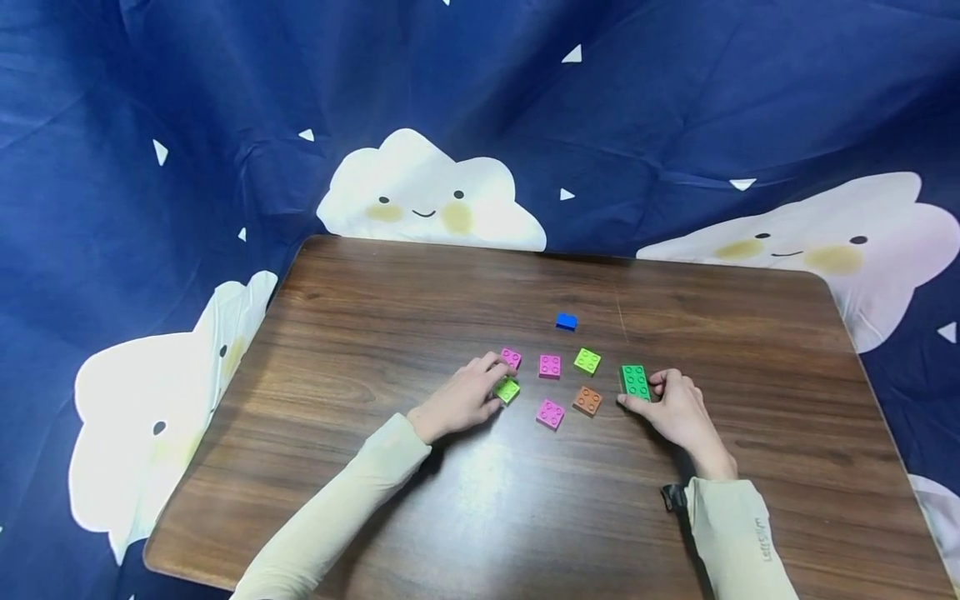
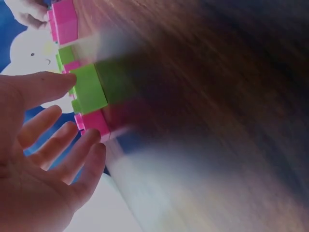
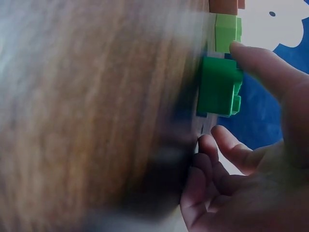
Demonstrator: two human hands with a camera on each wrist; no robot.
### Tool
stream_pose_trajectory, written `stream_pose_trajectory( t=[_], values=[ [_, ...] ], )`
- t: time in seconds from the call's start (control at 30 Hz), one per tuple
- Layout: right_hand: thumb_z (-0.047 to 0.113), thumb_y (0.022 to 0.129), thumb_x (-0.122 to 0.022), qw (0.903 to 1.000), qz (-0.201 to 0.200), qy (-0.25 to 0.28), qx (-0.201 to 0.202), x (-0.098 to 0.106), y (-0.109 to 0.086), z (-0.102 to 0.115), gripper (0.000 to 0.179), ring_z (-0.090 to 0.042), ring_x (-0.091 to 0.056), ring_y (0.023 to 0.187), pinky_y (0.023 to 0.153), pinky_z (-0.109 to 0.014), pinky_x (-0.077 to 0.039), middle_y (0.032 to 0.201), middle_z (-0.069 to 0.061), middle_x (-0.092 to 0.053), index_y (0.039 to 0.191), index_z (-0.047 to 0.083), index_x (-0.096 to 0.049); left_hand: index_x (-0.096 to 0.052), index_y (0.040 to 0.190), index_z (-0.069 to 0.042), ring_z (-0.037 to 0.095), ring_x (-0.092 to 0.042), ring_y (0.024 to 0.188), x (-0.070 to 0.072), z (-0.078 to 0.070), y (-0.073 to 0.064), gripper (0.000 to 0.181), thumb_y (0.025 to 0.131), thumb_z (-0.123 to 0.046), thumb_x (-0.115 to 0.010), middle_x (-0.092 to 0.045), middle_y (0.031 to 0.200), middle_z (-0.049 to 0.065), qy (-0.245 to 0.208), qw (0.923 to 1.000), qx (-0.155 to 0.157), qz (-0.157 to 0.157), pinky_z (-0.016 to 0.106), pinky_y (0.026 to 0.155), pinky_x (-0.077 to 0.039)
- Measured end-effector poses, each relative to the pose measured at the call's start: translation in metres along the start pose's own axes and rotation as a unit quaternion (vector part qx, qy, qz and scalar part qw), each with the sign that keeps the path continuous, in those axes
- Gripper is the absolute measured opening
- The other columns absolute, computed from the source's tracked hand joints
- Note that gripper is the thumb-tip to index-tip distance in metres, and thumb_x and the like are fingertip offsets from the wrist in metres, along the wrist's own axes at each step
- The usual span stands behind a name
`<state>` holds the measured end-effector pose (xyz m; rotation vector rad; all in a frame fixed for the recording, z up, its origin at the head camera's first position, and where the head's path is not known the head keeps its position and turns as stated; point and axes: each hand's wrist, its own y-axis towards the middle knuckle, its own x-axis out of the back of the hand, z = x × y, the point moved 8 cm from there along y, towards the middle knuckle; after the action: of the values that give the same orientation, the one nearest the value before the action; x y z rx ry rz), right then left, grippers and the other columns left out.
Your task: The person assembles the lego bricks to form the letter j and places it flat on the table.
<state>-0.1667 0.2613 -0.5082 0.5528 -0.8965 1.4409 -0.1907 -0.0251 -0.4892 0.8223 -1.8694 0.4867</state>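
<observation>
My left hand (image 1: 461, 398) is beside a lime green toy brick (image 1: 507, 391) and a pink brick (image 1: 511, 357). Its fingers reach over the pink one, and the left wrist view shows the thumb close to the lime brick (image 2: 90, 89), with the fingers loosely spread. Whether they touch is hard to tell. At the right, my right hand (image 1: 684, 414) is around one end of a longer dark green brick (image 1: 635, 383). A gap shows between the fingertips and this green brick (image 3: 217, 87) in the right wrist view; the thumb lies alongside it.
Between the hands lie two more pink bricks, one farther back (image 1: 550, 367) and one nearer (image 1: 550, 414), a second lime brick (image 1: 587, 361) and an orange-brown brick (image 1: 587, 401). A blue brick (image 1: 566, 322) lies behind them. A blue cloud-print curtain (image 1: 600, 125) hangs beyond the wooden table (image 1: 360, 292).
</observation>
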Motion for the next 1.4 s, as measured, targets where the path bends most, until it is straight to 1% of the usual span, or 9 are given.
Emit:
stream_pose_trajectory(
  t=[0.1,0.23,0.33,0.53,0.7,0.87,1.13,1.4],
  values=[
    [0.048,0.081,-0.071,1.0,0.003,-0.004,-0.003,-0.001,0.0,-0.002,0.069,-0.037,-0.048,0.097,0.083,-0.05,-0.04,0.106,-0.024,-0.053,0.115,-0.008,-0.048,-0.057,0.127,-0.011,0.022,-0.057,0.104,-0.003,-0.003,0.002,0.044,0.084,-0.011,-0.069,-0.053,0.122,0.006,0.019,0.9998,-0.003,0.009,0.04,0.089,-0.049],
    [0.046,0.08,-0.072,1.0,-0.001,-0.007,-0.002,-0.001,0.001,-0.003,0.067,-0.037,-0.048,0.096,0.082,-0.049,-0.04,0.104,-0.023,-0.053,0.113,-0.007,-0.049,-0.059,0.123,-0.013,0.019,-0.057,0.1,-0.006,-0.007,0.005,0.04,0.084,-0.012,-0.07,-0.054,0.115,0.003,0.042,0.9989,-0.01,0.015,0.037,0.086,-0.05],
    [0.045,0.08,-0.073,0.9999,-0.005,-0.011,0.003,0.0,0.0,-0.003,0.063,-0.035,-0.049,0.093,0.078,-0.044,-0.04,0.101,-0.02,-0.053,0.11,-0.006,-0.051,-0.061,0.121,-0.013,0.019,-0.057,0.099,-0.006,-0.008,0.005,0.039,0.083,-0.012,-0.071,-0.054,0.113,0.002,0.048,0.9985,-0.007,0.024,0.036,0.085,-0.05],
    [0.039,0.081,-0.073,0.9998,-0.008,-0.012,0.014,0.0,0.0,-0.003,0.055,-0.032,-0.049,0.088,0.072,-0.037,-0.038,0.096,-0.018,-0.053,0.107,-0.007,-0.054,-0.061,0.121,-0.013,0.019,-0.057,0.1,-0.009,-0.005,0.004,0.039,0.083,-0.013,-0.072,-0.054,0.114,0.002,0.048,0.998,0.004,0.04,0.035,0.087,-0.05],
    [0.032,0.083,-0.07,0.9997,0.003,-0.018,0.013,0.0,0.001,-0.003,0.051,-0.032,-0.05,0.087,0.07,-0.034,-0.037,0.097,-0.02,-0.053,0.11,-0.008,-0.054,-0.06,0.12,-0.014,0.019,-0.057,0.1,-0.01,-0.003,0.003,0.038,0.084,-0.011,-0.07,-0.055,0.115,0.002,0.046,0.9982,0.007,0.037,0.035,0.087,-0.05],
    [0.03,0.085,-0.067,0.9997,0.011,-0.02,0.007,-0.001,0.002,-0.004,0.05,-0.033,-0.05,0.089,0.07,-0.036,-0.038,0.099,-0.022,-0.053,0.113,-0.008,-0.053,-0.06,0.116,-0.014,0.019,-0.056,0.099,-0.01,-0.002,0.003,0.035,0.083,-0.011,-0.07,-0.057,0.114,0.001,0.051,0.9981,0.007,0.033,0.034,0.086,-0.049],
    [0.026,0.086,-0.067,0.9999,0.01,-0.013,0.004,-0.001,0.002,-0.008,0.048,-0.035,-0.051,0.092,0.073,-0.041,-0.041,0.104,-0.026,-0.053,0.117,-0.009,-0.051,-0.06,0.116,-0.014,0.019,-0.055,0.099,-0.01,0.0,0.001,0.035,0.083,-0.017,-0.072,-0.058,0.113,0.002,0.052,0.9979,0.016,0.035,0.034,0.086,-0.049],
    [0.023,0.086,-0.065,0.9999,0.001,-0.004,0.014,0.005,0.0,-0.006,0.048,-0.037,-0.05,0.094,0.075,-0.043,-0.041,0.107,-0.028,-0.052,0.119,-0.009,-0.05,-0.059,0.113,-0.014,0.018,-0.054,0.096,-0.008,0.004,-0.002,0.035,0.083,-0.025,-0.073,-0.059,0.109,0.002,0.053,0.9981,0.02,0.023,0.033,0.082,-0.047]
  ],
)
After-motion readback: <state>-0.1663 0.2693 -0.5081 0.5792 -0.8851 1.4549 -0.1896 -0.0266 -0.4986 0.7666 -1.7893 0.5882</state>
